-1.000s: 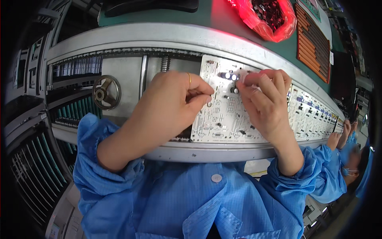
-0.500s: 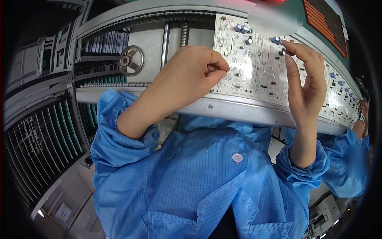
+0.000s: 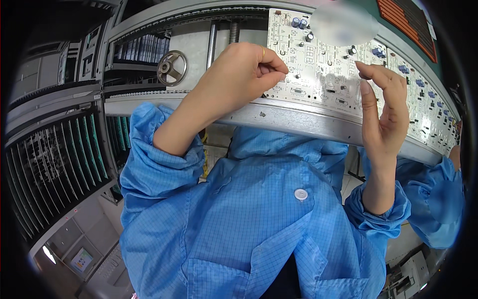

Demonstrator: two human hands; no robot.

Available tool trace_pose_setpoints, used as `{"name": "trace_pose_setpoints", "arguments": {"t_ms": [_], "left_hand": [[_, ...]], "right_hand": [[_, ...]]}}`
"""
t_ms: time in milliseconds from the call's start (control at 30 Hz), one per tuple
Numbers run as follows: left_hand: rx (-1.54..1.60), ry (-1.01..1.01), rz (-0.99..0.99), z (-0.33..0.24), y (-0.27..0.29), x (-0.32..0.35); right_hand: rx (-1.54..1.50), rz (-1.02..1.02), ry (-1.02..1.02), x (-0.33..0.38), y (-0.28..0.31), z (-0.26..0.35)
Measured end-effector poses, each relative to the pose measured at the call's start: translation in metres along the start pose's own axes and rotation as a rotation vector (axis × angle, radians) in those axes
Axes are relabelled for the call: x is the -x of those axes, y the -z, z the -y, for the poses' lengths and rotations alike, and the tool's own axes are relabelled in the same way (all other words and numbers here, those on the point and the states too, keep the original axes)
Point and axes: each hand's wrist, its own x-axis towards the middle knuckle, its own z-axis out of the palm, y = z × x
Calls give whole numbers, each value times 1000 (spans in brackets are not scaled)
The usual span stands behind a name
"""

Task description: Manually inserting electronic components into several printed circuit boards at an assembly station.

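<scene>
One long metal track (image 3: 298,114), running left to right, looking bent. Toward its left end, a round hand wheel (image 3: 172,68), a smooth shiny rod (image 3: 212,45) and a rod with screw threads (image 3: 234,32). Past the far edge, toward the far right corner, a set of orange strips (image 3: 406,25). Beyond the left end, a rack (image 3: 55,174) of thin dark and green sheets. By the near edge, a blue coat (image 3: 239,209) with a white button (image 3: 300,194). Farther right along that edge, another person's blue sleeve (image 3: 433,194).

On the track, from the middle to the right end, white boards (image 3: 323,70) in a row, lying flat. Covered with thin dark lines and little shapes. Dotted with blue round cans (image 3: 299,23), black round cans (image 3: 309,37) and small dark bits.

Over the left part of the boards, the left hand (image 3: 246,70), wearing a yellow ring (image 3: 263,51), thumb and pointer finger pressed together. Farther right, reaching in over the near edge, the right hand (image 3: 386,114), loosely curved, thumb and pointer finger apart.

Cannot tell about any tiny part inside the left pinch, or about fingertips touching the boards. A pale blurry patch (image 3: 343,25) hiding some of the far edge. At the right end, boards and sleeve cut off by the dark rim.
</scene>
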Motion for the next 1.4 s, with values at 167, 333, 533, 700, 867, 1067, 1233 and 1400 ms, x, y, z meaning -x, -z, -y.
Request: {"name": "trace_pose_setpoints", "arguments": {"t_ms": [167, 333, 533, 700, 867, 1067, 1233, 1400], "left_hand": [[-141, -304, -127, 6, -13, 0], [-221, -336, -100, 19, -17, 6], [-185, -416, -210, -26, 15, 20], [-1295, -315, -1366, -78, 215, 132], [-1697, 424, -1895, -149, 347, 316], [-2095, 662, -1777, -132, 406, 370], [-1808, 271, -1680, -139, 393, 391], [-2436, 375, -1712, -152, 379, 387]], "right_hand": [[18, 75, -19, 5, 10, 2], [-18, 76, 25, -3, -2, 4], [-19, 116, 98, -11, 31, 16], [-176, 70, 150, -31, 21, 28], [-216, 120, 267, -40, 17, 50], [-264, 141, 332, -43, 10, 67], [-280, 133, 327, -41, 12, 68], [-306, 128, 312, -39, 16, 70]]}}
